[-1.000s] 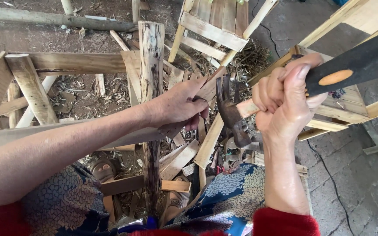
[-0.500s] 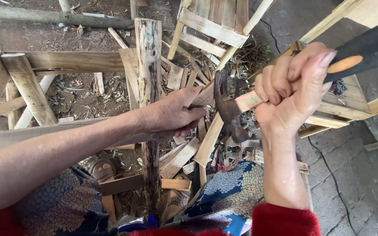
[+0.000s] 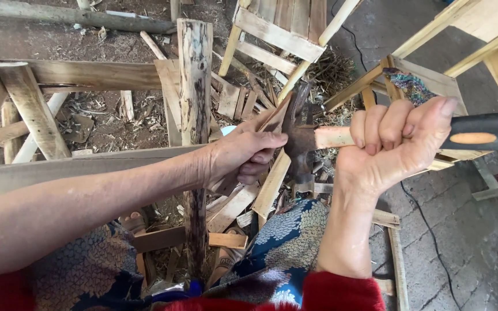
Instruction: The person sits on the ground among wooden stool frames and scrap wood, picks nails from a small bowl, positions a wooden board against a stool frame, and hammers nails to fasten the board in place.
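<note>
Your left hand [image 3: 243, 155] is closed around a thin wooden slat [image 3: 272, 181], holding it slanted just right of the upright post [image 3: 195, 86]. Your right hand [image 3: 390, 147] is clenched on the pale wooden handle of a hatchet [image 3: 302, 144], its dark head touching the slat right beside your left fingers [image 3: 263, 141]. The black end of the handle [image 3: 488, 132] sticks out past your fist to the right. The slat sits mid-frame, above your patterned lap. Split offcuts [image 3: 231, 207] lie scattered on the dirt floor below. A wooden chair [image 3: 283, 34] stands behind, and a pale wood frame [image 3: 433, 75] is at right.
</note>
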